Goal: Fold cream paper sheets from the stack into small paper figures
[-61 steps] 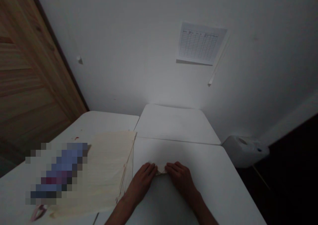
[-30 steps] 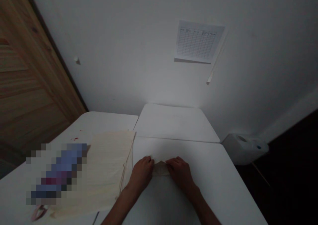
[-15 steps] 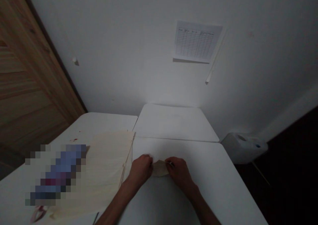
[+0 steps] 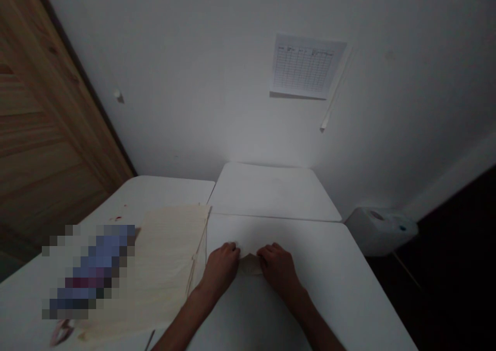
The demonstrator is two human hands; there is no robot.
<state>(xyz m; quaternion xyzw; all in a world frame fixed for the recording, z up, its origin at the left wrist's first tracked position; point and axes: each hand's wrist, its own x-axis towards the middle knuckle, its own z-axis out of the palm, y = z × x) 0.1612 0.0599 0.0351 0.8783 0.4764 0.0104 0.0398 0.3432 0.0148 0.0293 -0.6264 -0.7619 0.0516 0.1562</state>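
Between my two hands is a small beige folded piece (image 4: pixel 251 265), cloth or paper, I cannot tell which. Its top edge rises to a low peak in the middle. My left hand (image 4: pixel 223 264) pinches its left end with curled fingers. At the right end, my right hand (image 4: pixel 279 266) grips it the same way, fingertips partly hidden. Both hands are just over the white table (image 4: pixel 333 294). To the left lies a stack of cream cloth-like sheets (image 4: pixel 166 258) with uneven right edges.
A pixelated blue and dark red item (image 4: pixel 96 268) lies at the left, above pinkish scissor-like handles (image 4: pixel 62 332). A printed sheet (image 4: pixel 306 66) hangs on the wall. A white plastic container (image 4: pixel 382 232) stands beyond the table's right edge. A wooden door (image 4: pixel 50 108) is at left.
My hands have turned slightly inward on the beige piece, and its top edge is now more peaked. Less of it shows between them.
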